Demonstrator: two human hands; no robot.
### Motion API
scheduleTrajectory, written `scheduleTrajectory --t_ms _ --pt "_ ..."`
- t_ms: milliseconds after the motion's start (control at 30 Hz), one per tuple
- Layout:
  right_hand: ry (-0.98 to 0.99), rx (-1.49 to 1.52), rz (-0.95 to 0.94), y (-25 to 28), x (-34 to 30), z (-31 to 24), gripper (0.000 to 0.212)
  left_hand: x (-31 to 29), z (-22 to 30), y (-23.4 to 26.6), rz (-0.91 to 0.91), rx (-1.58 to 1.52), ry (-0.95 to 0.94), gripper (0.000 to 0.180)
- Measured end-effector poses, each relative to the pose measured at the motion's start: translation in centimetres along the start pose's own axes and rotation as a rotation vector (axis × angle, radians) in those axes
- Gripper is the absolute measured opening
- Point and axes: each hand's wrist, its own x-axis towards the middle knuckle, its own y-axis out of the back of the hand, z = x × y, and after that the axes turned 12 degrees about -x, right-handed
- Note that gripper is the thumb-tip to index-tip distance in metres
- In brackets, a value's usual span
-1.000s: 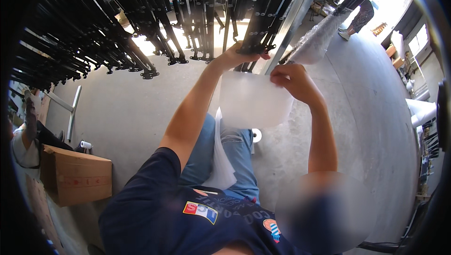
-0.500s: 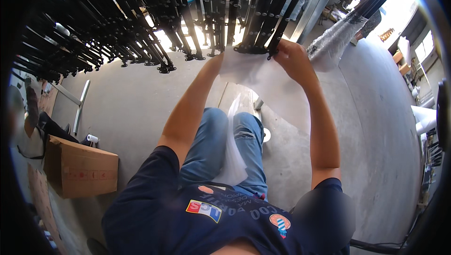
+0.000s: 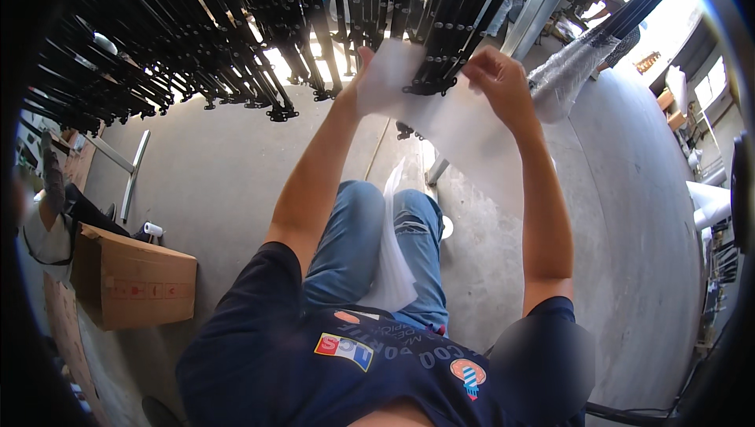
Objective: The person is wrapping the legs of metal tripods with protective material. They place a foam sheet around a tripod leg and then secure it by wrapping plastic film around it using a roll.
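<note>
At the top middle of the view, a translucent white plastic bag [image 3: 440, 112] is held up against the lower ends of a bundle of black metal bars [image 3: 440, 42], which hang from above in a dense rack of similar black bars [image 3: 197, 42]. The bag's upper edge lies around the ends of the bundle, though whether the ends are inside it or only in front of it cannot be told. The left hand [image 3: 358, 73] pinches the bag's left upper corner, thumb up, and the right hand [image 3: 499, 81] grips its right upper edge with curled fingers; both arms are raised from the lower edge. Below the bag, more white plastic sheets [image 3: 389, 262] hang between the person's knees, over blue jeans. The person stands on a grey concrete floor [image 3: 220, 183]. To the right of the right hand a long item wrapped in bubble film [image 3: 574, 65] lies aslant. At the left a brown cardboard box [image 3: 130, 285] sits on the floor, with a small white roll [image 3: 153, 230] just beside it.
</note>
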Motion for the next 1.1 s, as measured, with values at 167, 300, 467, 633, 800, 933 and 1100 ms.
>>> scheduleTrajectory --t_ms 167,300,467,633,800,933,1100 --pt "0.026 -0.043 0.079 1.0 1.4 -1.2 0.016 0.8 3.7 -1.3 -0.157 -0.406 0.067 0.098" --pt "0.06 -0.046 0.052 1.3 1.8 -1.1 0.013 2.6 6.3 -2.0 -0.401 -0.25 0.034 0.082" --pt "0.19 -0.148 -0.088 2.5 0.1 0.7 0.02 2.9 5.7 0.6 -0.132 -0.11 0.239 0.064" --pt "-0.063 -0.303 -0.023 2.5 1.0 0.4 0.023 3.5 6.1 -0.9 -0.102 -0.188 0.268 0.069" --pt "0.025 -0.164 0.072 2.0 3.0 1.1 0.024 3.5 8.1 -3.3 -0.122 -0.072 0.203 0.077" --pt "0.033 -0.015 -0.014 2.2 3.9 1.0 0.028 3.8 8.9 -2.8 -0.2 -0.193 0.144 0.077" --pt "0.157 -0.291 -0.18 2.8 3.9 3.0 0.034 3.6 10.2 -3.4 -0.129 -0.129 0.059 0.077"
